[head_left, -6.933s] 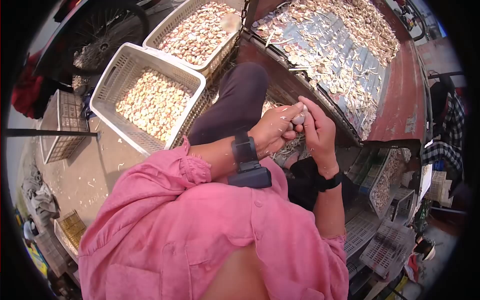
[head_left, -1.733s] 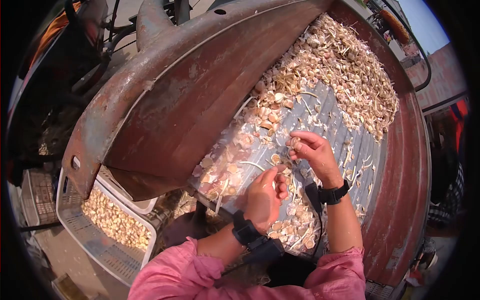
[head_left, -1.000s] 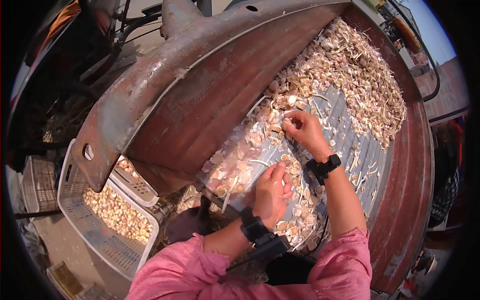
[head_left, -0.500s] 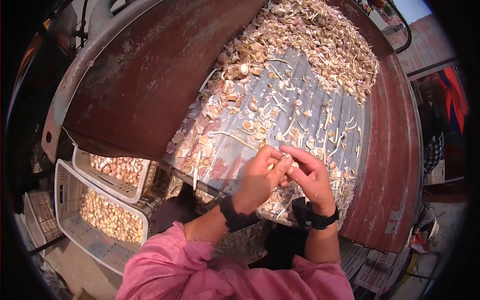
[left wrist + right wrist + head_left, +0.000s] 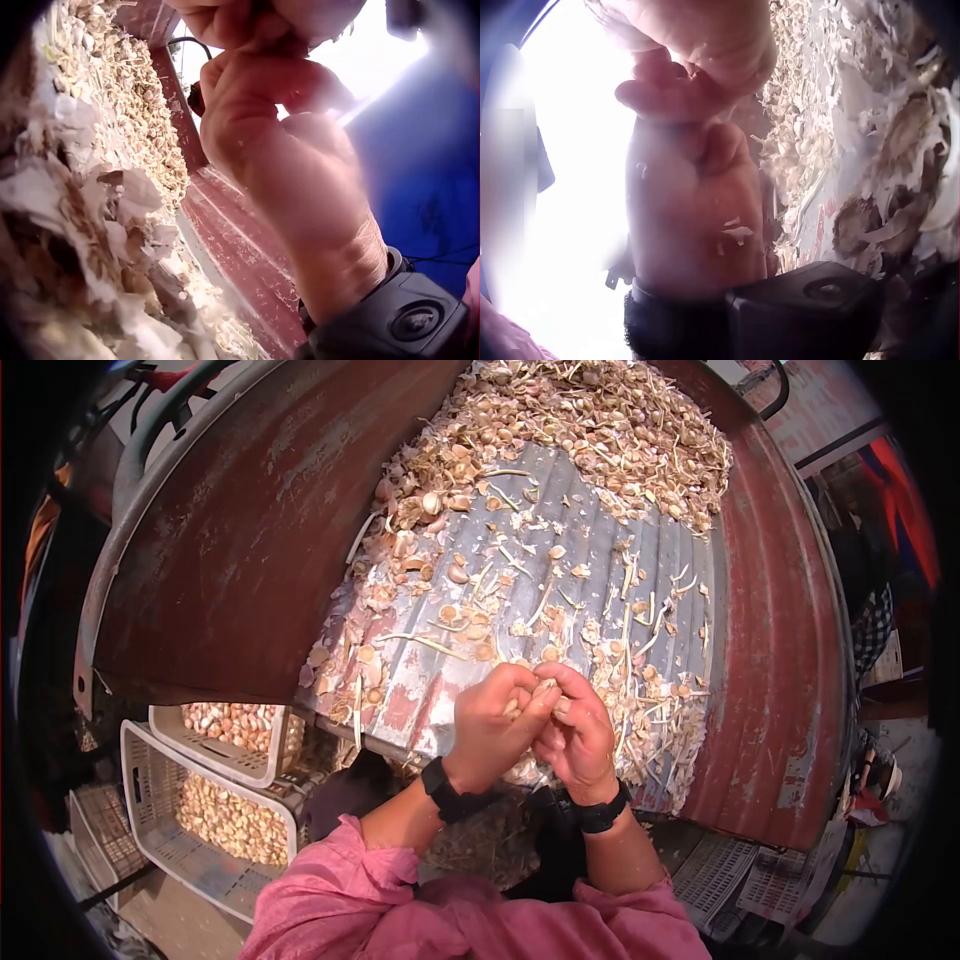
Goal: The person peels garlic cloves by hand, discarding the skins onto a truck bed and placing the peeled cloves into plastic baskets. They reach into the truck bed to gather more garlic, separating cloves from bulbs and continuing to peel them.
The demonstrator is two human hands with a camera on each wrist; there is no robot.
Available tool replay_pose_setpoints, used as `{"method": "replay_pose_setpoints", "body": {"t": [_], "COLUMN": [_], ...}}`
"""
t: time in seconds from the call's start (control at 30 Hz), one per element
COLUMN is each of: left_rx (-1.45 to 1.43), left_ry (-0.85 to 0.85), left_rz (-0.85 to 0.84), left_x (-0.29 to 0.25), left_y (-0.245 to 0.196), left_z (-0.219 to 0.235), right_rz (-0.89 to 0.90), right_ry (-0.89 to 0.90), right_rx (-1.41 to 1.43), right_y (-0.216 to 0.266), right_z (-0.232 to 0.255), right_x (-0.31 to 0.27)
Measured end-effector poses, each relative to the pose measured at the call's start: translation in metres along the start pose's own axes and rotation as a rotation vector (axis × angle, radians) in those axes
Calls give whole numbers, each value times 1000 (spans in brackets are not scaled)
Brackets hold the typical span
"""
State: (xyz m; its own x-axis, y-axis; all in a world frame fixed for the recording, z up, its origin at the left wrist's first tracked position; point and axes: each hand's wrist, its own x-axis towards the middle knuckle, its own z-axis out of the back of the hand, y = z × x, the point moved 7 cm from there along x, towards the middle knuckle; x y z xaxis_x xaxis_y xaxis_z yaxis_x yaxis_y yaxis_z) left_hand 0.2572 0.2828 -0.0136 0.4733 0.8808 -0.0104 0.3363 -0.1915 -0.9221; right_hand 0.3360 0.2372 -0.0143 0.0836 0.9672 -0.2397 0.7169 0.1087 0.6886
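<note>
Both hands meet over the front edge of a corrugated metal sheet strewn with garlic skins. My left hand curls its fingers and thumb round a pale garlic clove. From the right, my right hand pinches at the same spot, its fingertips against the left thumb, with a whitish bit of garlic between them. In the left wrist view the right hand shows below the left fingers; in the right wrist view the left hand is lower. The garlic is hidden in both wrist views.
A heap of loose skins and stalks fills the far end of the red metal cart bed. Rusty side walls rise on both sides. Lower left stand two crates, one of pale cloves, one of pinkish cloves. A dark knee is below.
Earlier the hands held a garlic bulb over the lap by the crates. The view turned to the cart; the right hand reached onto the sheet, then came back to meet the left.
</note>
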Motion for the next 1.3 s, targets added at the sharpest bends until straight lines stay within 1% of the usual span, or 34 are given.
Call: {"method": "replay_pose_setpoints", "body": {"t": [0.07,0.1,0.13,0.17,0.2,0.27,0.3,0.37,0.4,0.43,0.47,0.5,0.53,0.57,0.6,0.63,0.7,0.73,0.77,0.8,0.83,0.87,0.9,0.93,0.97,1.0,1.03,1.1,1.13,1.17,1.2,1.23,1.27,1.3], "left_rx": [475,477,422,369,375,-187,-184,-578,-577,-546,-515,-514,-465,-413,-141,-134,-275,-200,-203,-320,-437,-598,-603,-668,-737,-756,-767,-840,-855,-861,-885,-908,-911,-782], "left_ry": [-1,1,19,34,33,-84,-86,-40,-41,-34,-27,-37,-11,15,18,-3,73,83,76,117,159,175,173,59,-55,-104,-110,-304,-365,-367,-397,-425,-429,-359], "left_rz": [-290,-292,-281,-273,-276,153,150,365,367,394,416,411,411,408,257,246,322,308,300,365,430,401,395,394,386,380,374,399,459,455,477,495,483,369], "left_x": [0,1,1,2,4,3,4,2,2,2,3,3,2,2,6,7,4,5,5,2,-1,-1,-1,2,5,5,6,4,4,5,5,6,7,8], "left_y": [-12,-12,-11,-12,-11,25,23,32,32,33,34,35,39,43,43,38,31,33,32,33,33,31,29,29,29,29,30,36,37,36,38,38,42,44], "left_z": [0,0,0,0,-1,5,5,-5,-4,-5,-4,-3,-3,-4,-2,1,-5,-4,-1,-4,-7,-11,-7,4,14,21,24,39,44,45,47,50,53,56], "right_rz": [-9,-14,-55,-75,-96,-42,-43,91,217,214,487,768,661,661,662,664,663,648,632,243,241,98,-38,80,84,367,674,327,331,335,337,391,447,450], "right_ry": [4,6,-100,-149,-197,150,155,-210,-212,-209,-160,-96,-119,-99,-122,-142,-93,-95,-97,-245,-239,-235,-232,-293,-283,-246,-189,-213,-164,-112,-103,-22,64,76], "right_rx": [120,181,140,121,102,325,326,-422,-775,-775,-1193,-1598,-1748,-1736,-1793,-1852,-1819,-1654,-1492,-1111,-1116,-893,-668,-1117,-1135,-1618,-2080,-1507,-1570,-1633,-1637,-1775,-1909,-1909], "right_y": [-2,-3,-5,-6,-7,-3,-2,16,25,26,39,42,34,31,28,26,26,29,32,28,32,30,25,35,40,56,59,46,35,26,20,8,-1,-3], "right_z": [4,5,10,14,18,-1,-3,-1,6,6,-11,-32,-27,-28,-27,-27,-28,-23,-20,4,6,19,29,41,44,26,2,1,-16,-28,-26,-24,-31,-30], "right_x": [0,0,-1,0,1,2,1,0,-1,0,-1,-6,-3,-4,-3,-1,1,2,2,3,6,13,20,32,46,58,67,111,130,146,160,176,185,189]}}
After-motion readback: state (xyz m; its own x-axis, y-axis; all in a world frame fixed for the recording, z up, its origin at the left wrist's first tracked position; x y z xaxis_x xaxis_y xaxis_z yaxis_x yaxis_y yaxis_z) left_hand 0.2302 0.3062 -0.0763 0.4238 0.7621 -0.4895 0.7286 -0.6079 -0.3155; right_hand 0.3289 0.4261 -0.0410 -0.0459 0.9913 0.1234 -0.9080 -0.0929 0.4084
